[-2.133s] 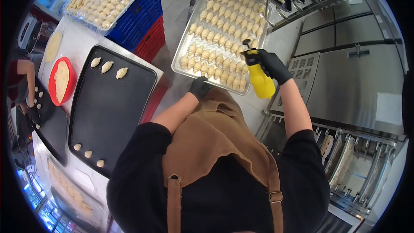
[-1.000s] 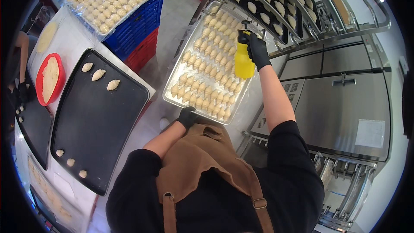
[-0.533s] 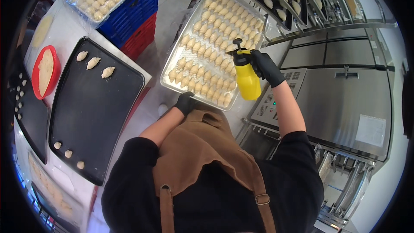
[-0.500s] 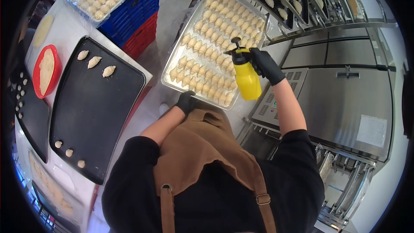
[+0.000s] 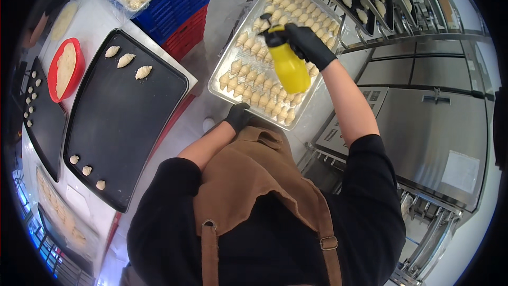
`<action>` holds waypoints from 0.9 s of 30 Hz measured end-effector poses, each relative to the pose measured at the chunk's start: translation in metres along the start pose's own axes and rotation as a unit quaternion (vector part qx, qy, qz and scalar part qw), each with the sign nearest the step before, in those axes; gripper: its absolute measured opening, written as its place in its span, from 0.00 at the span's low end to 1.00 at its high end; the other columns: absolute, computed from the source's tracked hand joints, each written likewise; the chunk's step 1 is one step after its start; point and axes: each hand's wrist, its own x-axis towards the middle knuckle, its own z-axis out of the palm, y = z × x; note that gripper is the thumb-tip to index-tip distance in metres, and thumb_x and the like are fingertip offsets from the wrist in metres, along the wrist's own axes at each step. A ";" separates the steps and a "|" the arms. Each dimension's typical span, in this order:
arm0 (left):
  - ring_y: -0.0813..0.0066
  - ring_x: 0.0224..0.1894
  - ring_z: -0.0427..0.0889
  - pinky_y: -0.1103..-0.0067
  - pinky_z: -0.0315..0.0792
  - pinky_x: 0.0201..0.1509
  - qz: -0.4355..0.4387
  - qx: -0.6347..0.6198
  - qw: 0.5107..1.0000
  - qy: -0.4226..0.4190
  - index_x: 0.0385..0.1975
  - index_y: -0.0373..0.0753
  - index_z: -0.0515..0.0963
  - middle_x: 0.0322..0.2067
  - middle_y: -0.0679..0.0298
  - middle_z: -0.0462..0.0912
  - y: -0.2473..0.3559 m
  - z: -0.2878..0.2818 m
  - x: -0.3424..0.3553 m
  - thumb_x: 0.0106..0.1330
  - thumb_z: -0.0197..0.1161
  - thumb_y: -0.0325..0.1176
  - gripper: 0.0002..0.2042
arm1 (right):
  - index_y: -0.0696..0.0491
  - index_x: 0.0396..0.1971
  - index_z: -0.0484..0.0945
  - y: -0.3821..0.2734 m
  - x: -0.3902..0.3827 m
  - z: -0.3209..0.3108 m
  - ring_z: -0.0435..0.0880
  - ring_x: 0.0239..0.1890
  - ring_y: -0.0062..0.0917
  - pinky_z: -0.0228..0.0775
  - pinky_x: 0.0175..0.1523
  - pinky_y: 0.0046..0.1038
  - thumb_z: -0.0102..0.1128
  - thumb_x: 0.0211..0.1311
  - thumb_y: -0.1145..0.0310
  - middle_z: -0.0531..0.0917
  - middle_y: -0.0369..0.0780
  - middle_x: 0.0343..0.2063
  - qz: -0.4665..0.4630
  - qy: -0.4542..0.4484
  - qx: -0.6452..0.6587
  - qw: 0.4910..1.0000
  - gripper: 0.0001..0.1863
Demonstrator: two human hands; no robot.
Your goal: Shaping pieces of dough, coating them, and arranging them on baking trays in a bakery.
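Note:
A yellow pump spray bottle (image 5: 290, 69) with a black top hangs tilted above a metal tray. My right hand (image 5: 312, 46), in a black glove, is wrapped around its handle, up by the nozzle. Rows of small crescent-shaped rolls of pale dough (image 5: 255, 98) fill the metal tray (image 5: 271, 122), which lies beyond my apron. At the tray's near left edge, my gloved left hand (image 5: 237, 117) is closed on the rim. The bottle and right hand hide some of the rolls behind them.
Left, a table holds a black baking tray (image 5: 127, 127) with a few dough pieces and a red bowl (image 5: 80, 58). Blue (image 5: 174, 2) and red crates (image 5: 186, 34) stand behind. A tray rack (image 5: 418, 38) is far right, beside a steel cabinet (image 5: 423, 127). Another person's gloved hand shows upper left.
My right hand has carried the spray bottle left and farther out over the tray, tilting it more. My left hand keeps its place at the tray's rim. The whole view has shifted slightly.

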 end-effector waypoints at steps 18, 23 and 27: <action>0.58 0.41 0.80 0.69 0.81 0.46 0.003 -0.022 1.000 -0.008 0.47 0.26 0.72 0.41 0.44 0.79 0.010 0.023 -0.042 0.63 0.55 0.23 0.14 | 0.53 0.22 0.77 0.089 -0.098 -0.085 0.65 0.13 0.20 0.56 0.19 0.23 0.50 0.65 0.46 0.72 0.35 0.15 0.132 0.071 -0.065 0.987 0.25; 0.56 0.41 0.80 0.68 0.81 0.46 -0.004 -0.019 1.000 0.008 0.46 0.25 0.71 0.41 0.43 0.78 0.010 0.017 -0.029 0.63 0.54 0.22 0.13 | 0.53 0.23 0.77 0.123 -0.114 -0.075 0.64 0.13 0.20 0.56 0.19 0.23 0.50 0.65 0.46 0.73 0.36 0.15 0.138 0.094 -0.027 0.986 0.24; 0.55 0.41 0.80 0.67 0.81 0.47 0.004 -0.019 1.000 0.012 0.45 0.25 0.71 0.41 0.43 0.78 0.007 0.003 -0.011 0.63 0.53 0.22 0.12 | 0.54 0.24 0.78 0.143 -0.119 -0.065 0.64 0.13 0.20 0.56 0.19 0.23 0.50 0.66 0.46 0.73 0.36 0.15 0.132 0.106 -0.002 0.986 0.25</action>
